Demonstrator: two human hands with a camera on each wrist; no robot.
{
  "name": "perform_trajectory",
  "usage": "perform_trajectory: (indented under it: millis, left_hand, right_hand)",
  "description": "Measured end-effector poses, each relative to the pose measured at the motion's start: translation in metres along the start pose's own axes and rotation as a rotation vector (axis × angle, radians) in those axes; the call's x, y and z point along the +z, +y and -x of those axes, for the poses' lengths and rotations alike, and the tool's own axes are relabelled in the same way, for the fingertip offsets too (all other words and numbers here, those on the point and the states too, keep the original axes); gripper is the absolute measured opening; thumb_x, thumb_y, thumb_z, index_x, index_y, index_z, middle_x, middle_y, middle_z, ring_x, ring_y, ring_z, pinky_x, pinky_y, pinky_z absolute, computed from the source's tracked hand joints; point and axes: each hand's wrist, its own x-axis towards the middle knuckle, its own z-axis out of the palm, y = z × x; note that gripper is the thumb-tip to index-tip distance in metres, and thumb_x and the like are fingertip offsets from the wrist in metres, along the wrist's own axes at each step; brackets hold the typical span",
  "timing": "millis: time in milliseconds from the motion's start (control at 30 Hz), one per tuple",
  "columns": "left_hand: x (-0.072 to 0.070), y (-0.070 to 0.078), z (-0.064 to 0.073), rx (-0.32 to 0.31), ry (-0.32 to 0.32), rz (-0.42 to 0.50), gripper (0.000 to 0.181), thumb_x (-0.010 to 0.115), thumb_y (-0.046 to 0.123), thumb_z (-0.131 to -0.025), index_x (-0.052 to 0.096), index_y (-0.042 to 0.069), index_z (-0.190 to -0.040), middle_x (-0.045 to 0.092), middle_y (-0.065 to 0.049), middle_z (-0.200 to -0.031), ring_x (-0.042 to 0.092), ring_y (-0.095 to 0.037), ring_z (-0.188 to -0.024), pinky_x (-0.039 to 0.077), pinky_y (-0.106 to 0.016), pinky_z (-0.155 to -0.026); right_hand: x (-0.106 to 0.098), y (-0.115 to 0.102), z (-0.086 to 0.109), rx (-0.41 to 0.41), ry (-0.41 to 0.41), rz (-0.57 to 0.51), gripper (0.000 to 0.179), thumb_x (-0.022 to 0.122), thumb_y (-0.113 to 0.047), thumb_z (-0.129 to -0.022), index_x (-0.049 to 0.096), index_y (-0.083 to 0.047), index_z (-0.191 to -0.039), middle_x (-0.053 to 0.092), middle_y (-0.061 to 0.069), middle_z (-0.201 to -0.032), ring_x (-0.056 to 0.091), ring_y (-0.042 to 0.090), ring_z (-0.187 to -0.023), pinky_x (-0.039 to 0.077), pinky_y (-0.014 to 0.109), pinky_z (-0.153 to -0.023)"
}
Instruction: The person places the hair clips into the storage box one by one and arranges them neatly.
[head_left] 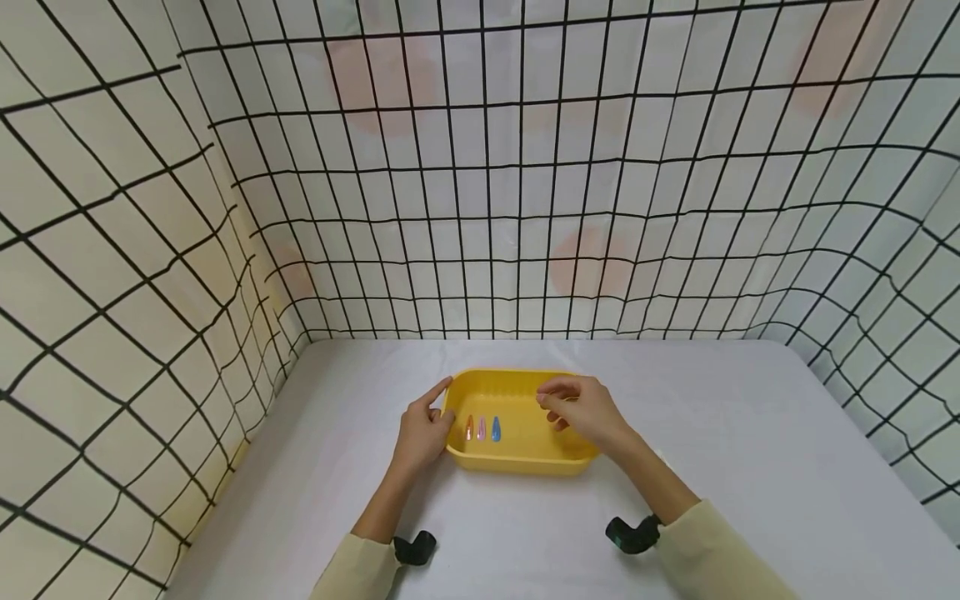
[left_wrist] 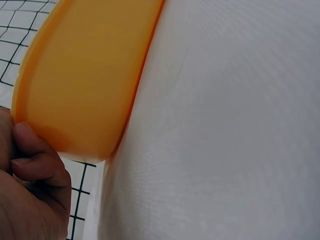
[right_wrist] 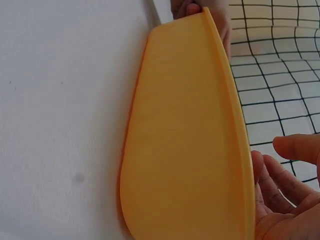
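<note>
A yellow plastic tray (head_left: pixel 517 467) sits on the white table. Inside it, toward the left, three snap hair clips lie side by side: an orange one (head_left: pixel 469 427), a pink one (head_left: pixel 482 428) and a blue one (head_left: pixel 497 429). My left hand (head_left: pixel 422 433) grips the tray's left rim, thumb at the rim and index finger stretched toward the back corner. Over the tray's right part hovers my right hand (head_left: pixel 588 412), fingers loosely bent. In the right wrist view its thumb (right_wrist: pixel 295 147) stands apart from the fingers, and nothing shows between them. The tray's right end is partly hidden by that hand.
White cloth covers the table (head_left: pixel 360 375). Behind it and along both sides stands a black wire grid (head_left: pixel 517 217) over pale sheeting. A dark wrist camera (head_left: pixel 632 535) sticks out from the right wrist, another camera (head_left: pixel 416 548) from the left.
</note>
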Motion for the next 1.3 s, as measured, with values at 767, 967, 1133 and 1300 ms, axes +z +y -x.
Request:
perform_trajectory:
  millis: [767,967,1133,1300]
  left_hand:
    - [-0.001,0.003,0.003,0.024,0.001,0.003,0.060,0.060,0.008,-0.092,0.056,0.028,-0.149,0.040,0.002,-0.051,0.035,-0.012,-0.041,0.034,-0.020,-0.040]
    - [-0.001,0.004,0.005,0.029,-0.002,0.001,0.060,0.060,0.009,-0.093,0.056,0.027,-0.149,0.041,0.002,-0.052,0.036,-0.012,-0.041,0.035,-0.019,-0.041]
    - [-0.001,0.004,0.005,0.022,0.003,0.003,0.059,0.060,0.009,-0.093,0.056,0.027,-0.149,0.042,0.002,-0.052,0.036,-0.012,-0.041,0.036,-0.020,-0.040]
    - [0.000,0.002,0.005,0.020,0.003,-0.004,0.060,0.060,0.010,-0.093,0.056,0.028,-0.150,0.041,0.002,-0.052,0.037,-0.013,-0.041,0.037,-0.020,-0.041]
  right_hand:
    - [-0.064,0.023,0.036,0.067,0.100,0.004,0.038,0.066,-0.028,-0.100,0.067,0.000,-0.126,0.072,0.020,-0.110,0.069,0.024,-0.082,0.062,0.032,-0.073]
    - [-0.073,0.034,0.044,0.063,0.113,0.033,0.036,0.064,-0.023,-0.101,0.066,0.002,-0.127,0.071,0.024,-0.114,0.071,0.027,-0.086,0.062,0.029,-0.073]
    - [-0.081,0.044,0.054,0.074,0.106,0.038,0.037,0.063,-0.024,-0.102,0.066,0.002,-0.127,0.071,0.024,-0.115,0.071,0.031,-0.089,0.062,0.028,-0.073]
    - [-0.088,0.056,0.063,0.097,0.108,0.036,0.041,0.065,-0.027,-0.101,0.065,0.004,-0.128,0.073,0.021,-0.112,0.072,0.025,-0.088,0.062,0.029,-0.074]
